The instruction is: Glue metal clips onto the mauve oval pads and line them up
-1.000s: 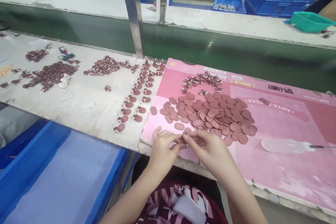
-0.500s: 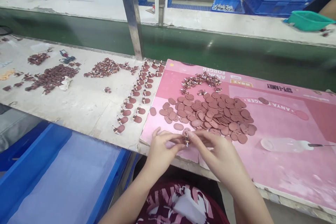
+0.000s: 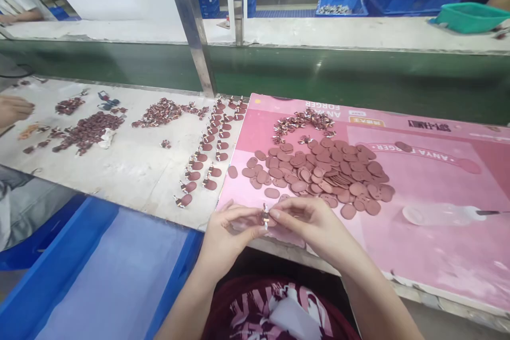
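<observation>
Both forearms reach forward and converge at the near tabletop edge. The left hand [image 3: 227, 234] and right hand [image 3: 314, 223] meet fingertip to fingertip, fingers pinched together.

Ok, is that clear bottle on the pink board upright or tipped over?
Tipped over: the clear bottle lies flat on the pink board, nozzle pointing right.
</observation>
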Demonstrator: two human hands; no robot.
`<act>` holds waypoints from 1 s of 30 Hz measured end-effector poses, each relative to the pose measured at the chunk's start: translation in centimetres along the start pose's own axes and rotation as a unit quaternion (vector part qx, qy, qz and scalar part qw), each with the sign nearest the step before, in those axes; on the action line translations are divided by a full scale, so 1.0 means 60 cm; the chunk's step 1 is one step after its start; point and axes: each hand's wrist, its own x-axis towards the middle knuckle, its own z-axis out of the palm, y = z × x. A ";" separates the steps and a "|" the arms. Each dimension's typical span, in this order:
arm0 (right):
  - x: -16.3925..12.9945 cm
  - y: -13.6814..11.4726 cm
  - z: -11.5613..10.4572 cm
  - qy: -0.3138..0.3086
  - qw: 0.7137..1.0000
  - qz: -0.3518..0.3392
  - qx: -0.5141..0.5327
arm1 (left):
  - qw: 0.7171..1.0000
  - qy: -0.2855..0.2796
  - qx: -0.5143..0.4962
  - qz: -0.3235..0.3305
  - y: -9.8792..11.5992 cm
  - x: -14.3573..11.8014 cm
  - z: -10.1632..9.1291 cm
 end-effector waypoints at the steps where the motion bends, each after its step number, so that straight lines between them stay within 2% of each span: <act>1: 0.007 0.001 0.006 -0.008 1.000 -0.001 -0.005 | 1.000 0.009 -0.003 -0.008 -0.004 -0.005 -0.005; 9: 0.062 -0.012 0.075 -0.026 0.997 -0.018 -0.064 | 0.986 0.167 0.026 -0.010 -0.026 -0.045 -0.071; 13: 0.059 -0.028 0.100 -0.025 0.999 -0.026 0.008 | 0.979 0.197 -0.047 -0.009 -0.024 -0.045 -0.086; 18: 0.030 -0.040 0.107 0.047 0.992 -0.036 0.110 | 0.971 0.136 -0.193 -0.037 -0.012 -0.028 -0.062; 22: 0.008 -0.047 0.102 0.102 0.988 -0.037 0.106 | 0.946 0.080 -0.311 -0.049 -0.007 -0.020 -0.027; 26: -0.017 -0.044 0.088 0.131 0.989 -0.040 0.059 | 0.921 0.047 -0.382 -0.057 -0.003 -0.020 -0.001; 28: -0.035 -0.041 0.070 0.143 0.989 -0.048 -0.013 | 0.912 0.020 -0.404 -0.070 0.002 -0.023 0.009; 30: -0.057 -0.039 0.042 0.174 0.973 -0.085 -0.124 | 0.900 -0.015 -0.424 -0.098 0.009 -0.027 0.018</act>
